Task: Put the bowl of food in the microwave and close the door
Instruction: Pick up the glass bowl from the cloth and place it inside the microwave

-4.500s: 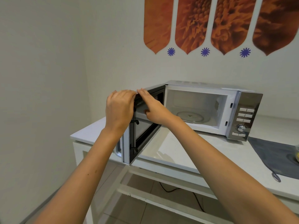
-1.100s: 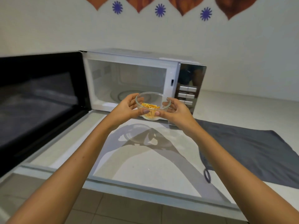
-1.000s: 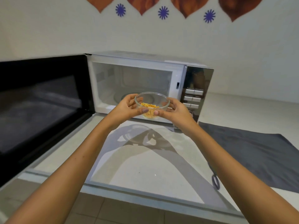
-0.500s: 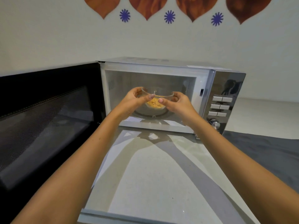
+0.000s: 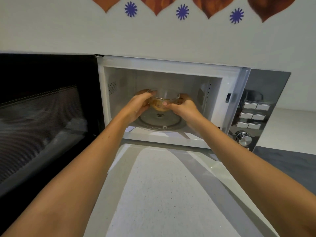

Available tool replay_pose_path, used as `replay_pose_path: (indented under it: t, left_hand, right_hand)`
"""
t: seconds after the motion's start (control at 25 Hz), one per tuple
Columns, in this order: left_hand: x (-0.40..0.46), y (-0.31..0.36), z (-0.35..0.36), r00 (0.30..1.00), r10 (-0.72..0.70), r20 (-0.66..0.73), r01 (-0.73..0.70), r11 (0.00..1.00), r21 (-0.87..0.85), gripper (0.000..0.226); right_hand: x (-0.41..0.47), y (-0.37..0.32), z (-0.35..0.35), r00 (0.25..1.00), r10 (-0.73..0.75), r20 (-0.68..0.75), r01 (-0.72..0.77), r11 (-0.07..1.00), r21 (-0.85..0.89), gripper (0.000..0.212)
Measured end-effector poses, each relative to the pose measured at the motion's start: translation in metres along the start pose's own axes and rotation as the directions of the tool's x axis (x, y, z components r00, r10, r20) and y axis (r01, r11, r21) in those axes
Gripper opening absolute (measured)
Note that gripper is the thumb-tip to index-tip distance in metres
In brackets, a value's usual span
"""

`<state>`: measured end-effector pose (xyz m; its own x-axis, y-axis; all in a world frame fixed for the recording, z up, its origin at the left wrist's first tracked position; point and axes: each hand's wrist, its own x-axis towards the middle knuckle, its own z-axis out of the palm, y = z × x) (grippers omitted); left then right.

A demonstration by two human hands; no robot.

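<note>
Both hands inside the microwave (image 5: 172, 65) cavity, holding the glass bowl (image 5: 164, 102) between them. Left hand (image 5: 136, 106) wraps the bowl's left side, fingers curled round the far wall, thumb on the near side. Right hand (image 5: 183, 106) clasps the right side, thumb tip pressed on the near glass wall. Both grips closed on the bowl.

Bowl upright, rim level, yellowish food (image 5: 159, 106) showing through the lower glass. It sits over the rear half of the glass turntable (image 5: 160, 122); it appears to be just above the plate rather than resting on it, but the hands and the clear glass make contact hard to judge.

Microwave door (image 5: 46, 120) swung fully open to the left, dark mesh window facing the camera, standing out past the counter's left edge. Control panel (image 5: 256, 110) on the right of the oven: three rows of paired buttons, a metal knob (image 5: 243, 139) below them.

Microwave stands at the back of the white counter (image 5: 162, 185), against the wall. Bare speckled counter in front of it, crossed by the shadows of both forearms. Grey cloth (image 5: 287, 163) lies on the counter toward the right edge, just in front of the panel's lower corner. Wall above carries orange pointed decals and purple flower stickers (image 5: 182, 12).
</note>
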<state>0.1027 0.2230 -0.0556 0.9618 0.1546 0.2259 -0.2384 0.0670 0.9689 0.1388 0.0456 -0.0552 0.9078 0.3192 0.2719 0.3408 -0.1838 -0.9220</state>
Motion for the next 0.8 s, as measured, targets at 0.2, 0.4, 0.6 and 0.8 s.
replay_pose_path:
  t: [0.2, 0.4, 0.6, 0.8]
  left_hand:
    - [0.038, -0.018, -0.003, 0.998, -0.054, -0.012, 0.054, 0.998, 0.026, 0.060]
    - [0.051, -0.022, -0.002, 0.985, -0.117, -0.127, 0.128, 0.988, 0.086, 0.064]
    - [0.051, -0.028, -0.003, 0.979, -0.161, -0.126, 0.184, 0.963, 0.197, 0.073]
    - [0.052, -0.028, 0.000, 0.984, -0.148, -0.095, 0.167, 0.956, 0.240, 0.074]
  right_hand:
    - [0.036, 0.023, 0.013, 1.000, 0.003, -0.024, -0.004, 0.999, -0.032, 0.093]
    - [0.054, 0.034, 0.018, 0.997, 0.073, 0.003, -0.072, 0.994, -0.087, 0.116]
    - [0.046, 0.032, 0.021, 0.991, 0.133, -0.016, -0.134, 0.979, -0.155, 0.083]
    - [0.053, 0.036, 0.020, 0.990, 0.137, -0.027, -0.140, 0.973, -0.184, 0.082]
